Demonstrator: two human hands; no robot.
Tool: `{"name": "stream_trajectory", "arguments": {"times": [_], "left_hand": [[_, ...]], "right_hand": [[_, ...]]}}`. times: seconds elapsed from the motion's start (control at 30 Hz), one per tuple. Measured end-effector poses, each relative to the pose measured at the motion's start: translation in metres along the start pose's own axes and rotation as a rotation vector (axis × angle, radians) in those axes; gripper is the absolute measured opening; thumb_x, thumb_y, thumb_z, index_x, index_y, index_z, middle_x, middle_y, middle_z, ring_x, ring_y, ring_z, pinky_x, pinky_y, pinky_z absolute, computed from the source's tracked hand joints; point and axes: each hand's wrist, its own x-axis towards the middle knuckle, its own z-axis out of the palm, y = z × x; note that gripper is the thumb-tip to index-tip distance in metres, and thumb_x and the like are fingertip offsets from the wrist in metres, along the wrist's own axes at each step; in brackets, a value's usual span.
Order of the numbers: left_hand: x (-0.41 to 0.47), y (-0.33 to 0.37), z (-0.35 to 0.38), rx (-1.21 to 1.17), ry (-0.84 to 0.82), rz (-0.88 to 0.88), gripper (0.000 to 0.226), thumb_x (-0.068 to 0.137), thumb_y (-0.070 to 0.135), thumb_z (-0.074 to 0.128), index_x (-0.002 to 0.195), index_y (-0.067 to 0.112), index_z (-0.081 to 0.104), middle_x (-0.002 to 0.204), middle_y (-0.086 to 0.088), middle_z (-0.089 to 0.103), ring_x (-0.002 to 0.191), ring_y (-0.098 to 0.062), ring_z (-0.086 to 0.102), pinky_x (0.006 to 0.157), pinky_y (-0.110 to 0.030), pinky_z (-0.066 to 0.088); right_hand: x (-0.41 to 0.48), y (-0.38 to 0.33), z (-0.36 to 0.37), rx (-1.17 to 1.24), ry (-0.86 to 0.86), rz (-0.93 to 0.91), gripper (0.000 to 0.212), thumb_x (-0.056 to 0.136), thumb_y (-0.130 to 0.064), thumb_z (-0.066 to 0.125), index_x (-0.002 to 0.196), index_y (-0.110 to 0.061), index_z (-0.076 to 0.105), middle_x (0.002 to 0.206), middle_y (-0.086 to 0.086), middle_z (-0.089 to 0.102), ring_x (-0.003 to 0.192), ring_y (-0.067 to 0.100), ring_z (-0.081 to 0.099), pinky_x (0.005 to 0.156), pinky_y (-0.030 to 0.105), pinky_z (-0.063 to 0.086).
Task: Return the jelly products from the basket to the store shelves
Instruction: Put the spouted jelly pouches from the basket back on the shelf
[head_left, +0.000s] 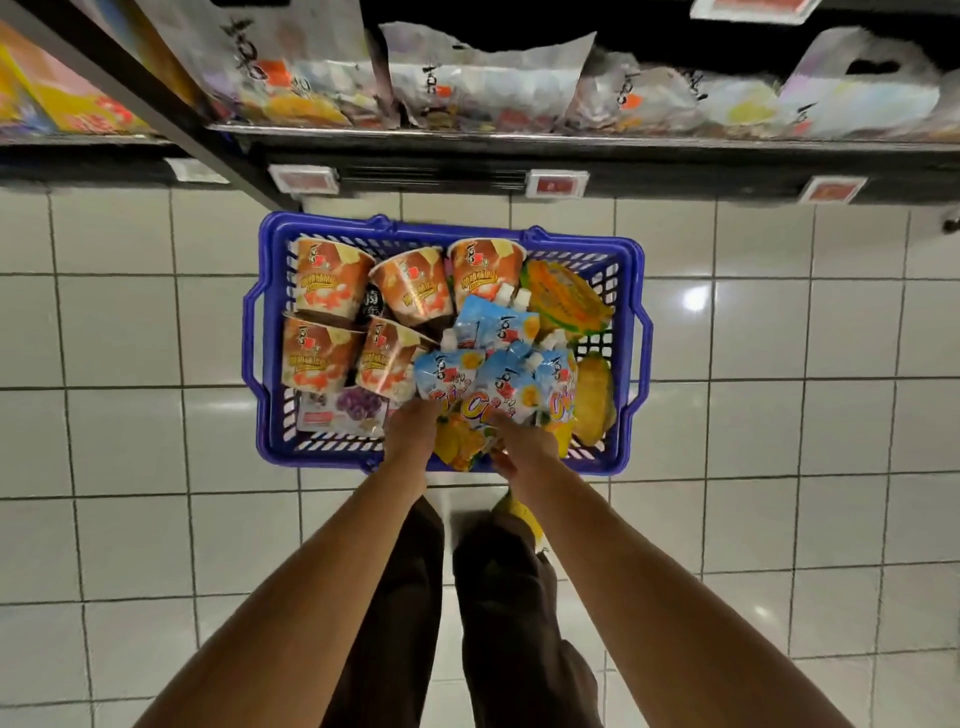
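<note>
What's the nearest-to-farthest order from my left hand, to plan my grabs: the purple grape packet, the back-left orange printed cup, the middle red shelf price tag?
1. Purple grape packet, just left of the left hand.
2. Back-left orange printed cup, far corner of the blue basket.
3. Middle red shelf price tag, beyond the basket.

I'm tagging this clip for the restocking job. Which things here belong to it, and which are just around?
In the job: blue basket, orange cups, spout pouches, left hand and right hand gripping them, shelf of bags.
Just around: price tags, tiled floor, yellow boxes far left.
</note>
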Motion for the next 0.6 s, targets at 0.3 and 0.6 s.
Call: {"name": "stream_trajectory", "arguments": {"times": [0.3, 0.6], "left_hand": [[-0.052, 0.008, -0.027, 0.008, 0.093, 0.440, 0.007, 0.098, 0.029, 0.057, 0.102, 0.023, 0.057, 0.097, -0.001, 0.070, 0.084, -0.017, 0.066, 0.061, -0.025, 0.049], [-0.250, 0.125, -0.135, -0.413, -0.058, 0.567, 0.018, 0.100, 0.025, 0.051, 0.117, 0.022, 0.054, 0.106, 0.002, 0.071, 0.085, -0.004, 0.071, 0.062, -0.022, 0.057]], "right_hand": [[-0.036, -0.019, -0.056, 0.060, -0.074, -0.326, 0.028, 0.100, -0.017, 0.051, 0.125, -0.030, 0.053, 0.115, -0.002, 0.066, 0.100, 0.016, 0.064, 0.079, 0.034, 0.056], [-0.258, -0.112, -0.135, 0.282, -0.329, -0.536, 0.033, 0.101, -0.021, 0.049, 0.132, -0.012, 0.051, 0.118, 0.012, 0.069, 0.103, 0.029, 0.069, 0.081, 0.044, 0.059]]}}
